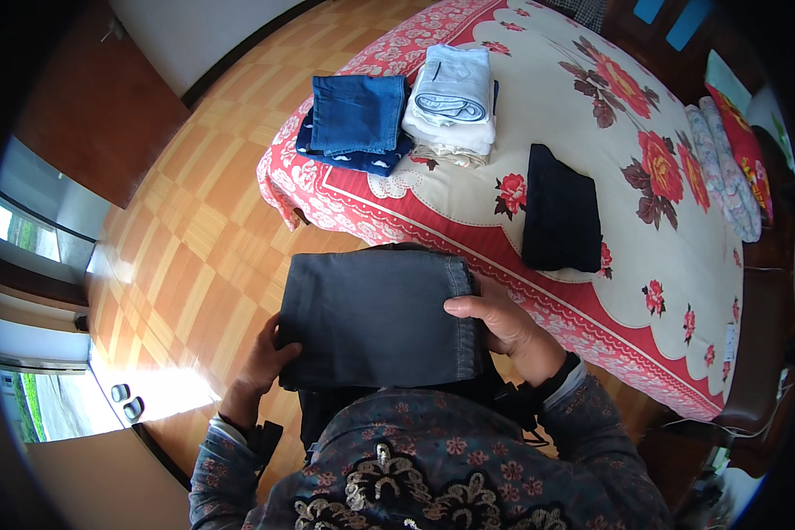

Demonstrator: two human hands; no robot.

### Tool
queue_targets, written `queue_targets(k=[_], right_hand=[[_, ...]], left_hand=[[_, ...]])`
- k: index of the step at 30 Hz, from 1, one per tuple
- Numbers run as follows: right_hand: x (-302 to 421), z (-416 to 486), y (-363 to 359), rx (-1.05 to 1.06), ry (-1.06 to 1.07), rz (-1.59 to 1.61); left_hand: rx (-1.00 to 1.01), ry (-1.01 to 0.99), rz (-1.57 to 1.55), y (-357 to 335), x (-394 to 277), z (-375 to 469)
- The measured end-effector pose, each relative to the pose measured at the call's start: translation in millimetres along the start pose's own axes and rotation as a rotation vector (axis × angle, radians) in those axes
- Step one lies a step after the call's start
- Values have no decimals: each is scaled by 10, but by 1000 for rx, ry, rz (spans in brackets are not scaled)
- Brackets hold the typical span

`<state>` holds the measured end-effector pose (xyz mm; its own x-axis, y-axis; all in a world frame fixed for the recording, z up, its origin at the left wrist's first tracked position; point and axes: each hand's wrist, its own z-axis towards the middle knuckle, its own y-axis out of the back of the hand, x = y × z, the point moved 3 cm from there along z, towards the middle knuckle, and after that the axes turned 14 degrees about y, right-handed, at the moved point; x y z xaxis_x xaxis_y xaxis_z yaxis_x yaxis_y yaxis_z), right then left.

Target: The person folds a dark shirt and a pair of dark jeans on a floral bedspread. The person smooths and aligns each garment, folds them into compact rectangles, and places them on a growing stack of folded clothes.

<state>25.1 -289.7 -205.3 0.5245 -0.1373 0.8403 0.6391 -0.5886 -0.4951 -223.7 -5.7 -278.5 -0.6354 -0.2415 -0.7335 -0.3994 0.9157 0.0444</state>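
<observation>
A folded dark grey denim garment point(374, 318) is held flat in front of my waist. At its left edge my left hand point(268, 354) grips it, thumb on top and fingers out of sight underneath. My right hand point(503, 324) grips the opposite edge beside a stitched hem, its thumb lying across the cloth. Beyond it, on the bed point(536, 86), lies a folded black garment point(560, 212). Farther off, folded blue denim point(358, 112) rests on a dark blue patterned cloth point(371, 162). Right beside that stands a stack of folded light clothes point(452, 99).
The bed's flowered sheet hangs over its near edge. A rolled floral bundle point(722, 172) and a red pillow point(745, 152) lie by the dark headboard. Left of me are a wood-patterned floor point(192, 265), a brown door point(99, 99) and a pair of small dark objects point(129, 402) by a sunlit opening.
</observation>
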Motion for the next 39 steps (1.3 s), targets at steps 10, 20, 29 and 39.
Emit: queue_targets(k=[10,20,29,39], right_hand=[[423,20,-855,30,262,48],[531,-93,-1111,65,440,72],[516,-89,-1076,7,464,-47],[546,-97,-1087,-54,512,-29]], left_hand=[[93,-435,476,-1083,-1619,-745],[199,-450,257,-1154,-1938,-1134],[126,-452,331,-1168,-2020,-1251],[-31,-600,543,-1244,-2010,-1302]])
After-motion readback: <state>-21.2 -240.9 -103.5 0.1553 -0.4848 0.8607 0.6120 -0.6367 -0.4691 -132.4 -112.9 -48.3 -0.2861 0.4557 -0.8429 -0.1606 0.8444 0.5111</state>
